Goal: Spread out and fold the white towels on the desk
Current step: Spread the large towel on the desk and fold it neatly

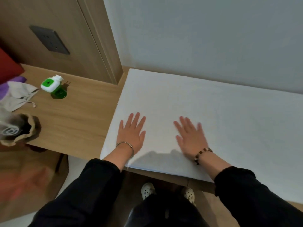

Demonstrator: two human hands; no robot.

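- The white towel [213, 115] lay spread flat on the right part of the desk [73, 125], with no fold or crease showing.
- Its long axis ran left to right, along the grey wall [205, 38]. The far long edge sat against the foot of that wall, the near long edge followed the desk's front edge, and the right end ran out of view.
- Its left short edge ran from the far corner beside the wooden panel [91, 46] toward you, ending just beside your left wrist.
- Your left hand [132, 133] rested palm down on the towel near that short edge, fingers straight and spread, pointing away from you, gripping nothing. A thin bangle [125, 145] circled the wrist.
- Your right hand [190, 136] also rested palm down on the towel, fingers straight and spread, angled slightly leftward and a little blurred, gripping nothing. A bead bracelet [202, 154] sat on that wrist.
- Both hands lay apart, nearer the front edge than the wall.
- On the bare wood left of the towel stood a green and white bottle [53, 86], with a crumpled pale cloth [18, 95] near it.
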